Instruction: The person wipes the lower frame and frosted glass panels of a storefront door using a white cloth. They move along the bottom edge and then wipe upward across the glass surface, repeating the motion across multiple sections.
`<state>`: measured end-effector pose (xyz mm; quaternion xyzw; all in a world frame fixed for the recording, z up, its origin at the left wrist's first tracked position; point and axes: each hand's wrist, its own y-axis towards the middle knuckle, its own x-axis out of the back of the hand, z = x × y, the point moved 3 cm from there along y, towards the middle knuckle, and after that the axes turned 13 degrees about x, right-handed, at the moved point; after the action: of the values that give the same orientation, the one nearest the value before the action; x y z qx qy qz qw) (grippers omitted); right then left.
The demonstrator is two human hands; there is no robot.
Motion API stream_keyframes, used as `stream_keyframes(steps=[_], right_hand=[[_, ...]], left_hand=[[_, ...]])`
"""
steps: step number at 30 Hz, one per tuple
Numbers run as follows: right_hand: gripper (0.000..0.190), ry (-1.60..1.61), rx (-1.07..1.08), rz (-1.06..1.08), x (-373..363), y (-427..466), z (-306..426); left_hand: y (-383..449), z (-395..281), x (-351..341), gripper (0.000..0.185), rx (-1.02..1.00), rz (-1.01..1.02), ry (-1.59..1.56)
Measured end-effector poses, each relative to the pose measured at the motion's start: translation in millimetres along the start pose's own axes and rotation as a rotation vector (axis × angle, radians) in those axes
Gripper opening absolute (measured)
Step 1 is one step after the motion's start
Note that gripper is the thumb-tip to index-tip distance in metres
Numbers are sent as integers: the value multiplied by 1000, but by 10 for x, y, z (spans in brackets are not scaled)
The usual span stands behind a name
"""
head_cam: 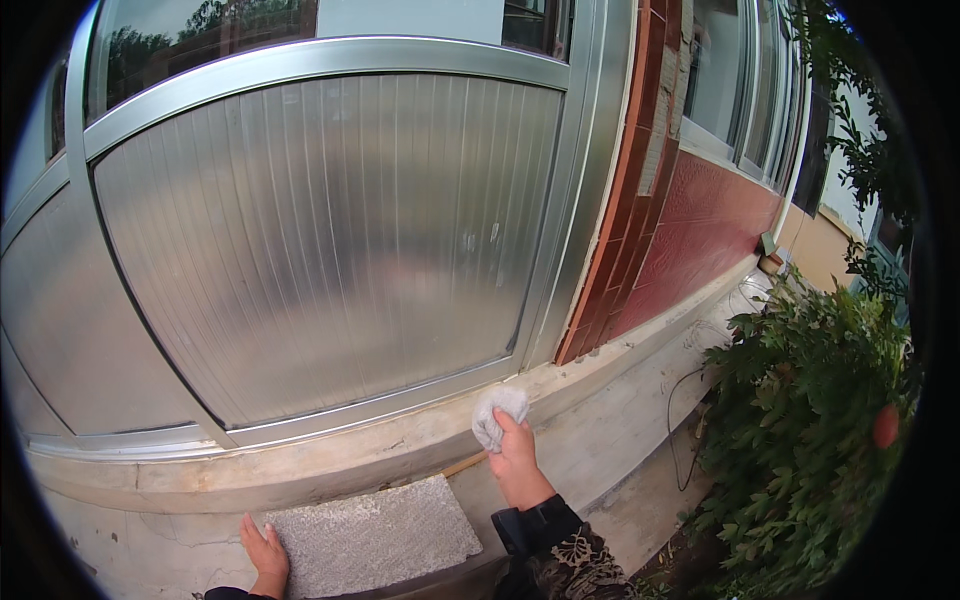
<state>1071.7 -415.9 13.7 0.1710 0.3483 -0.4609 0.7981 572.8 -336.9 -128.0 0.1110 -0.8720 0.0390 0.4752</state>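
A light grey, wadded cloth is gripped in my right hand, which is held in front of the concrete ledge under a metal-framed panel. The thumb lies over the cloth. At lower left, my left hand holds nothing; its fingers are apart, beside the left edge of a rough grey stone slab. Before me stands a ribbed, silvery metal panel in an aluminium frame, with blurred reflections and a few whitish marks near its right side.
The concrete ledge runs along the base of the panels. Brown-red tiles and a red wall panel stand to the right. A leafy bush fills the lower right, with a dark cable beside it. Glass panes are above.
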Motion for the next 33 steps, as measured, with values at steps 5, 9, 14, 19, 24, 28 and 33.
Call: stream_keyframes(steps=[5, 9, 14, 19, 24, 28, 33], right_hand=[[46, -262, 698, 300, -1150, 880, 1468], [43, -852, 1562, 147, -2389, 1509, 2829], [39, -1194, 1695, -60, -3097, 1991, 3296], [36, -1160, 1963, -117, -2912, 2263, 2834], [45, -1117, 2138, 11, -2328, 2470, 2345], [50, -1135, 2071, -2, -1536, 2467, 1566], [58, -1242, 1744, 0, -416, 2306, 411]], left_hand=[[-55, -46, 15, 60, -19, 2, 45], [-81, -35, 40, 61, -64, -32, 12], [-104, -36, 64, 63, -86, -29, 32], [-167, -159, 140, 64, -108, -25, 86], [-186, -240, 184, 65, -130, -7, 153], [-168, -244, 197, 65, -143, -3, 173], [-182, -247, 205, 66, -147, -6, 199]])
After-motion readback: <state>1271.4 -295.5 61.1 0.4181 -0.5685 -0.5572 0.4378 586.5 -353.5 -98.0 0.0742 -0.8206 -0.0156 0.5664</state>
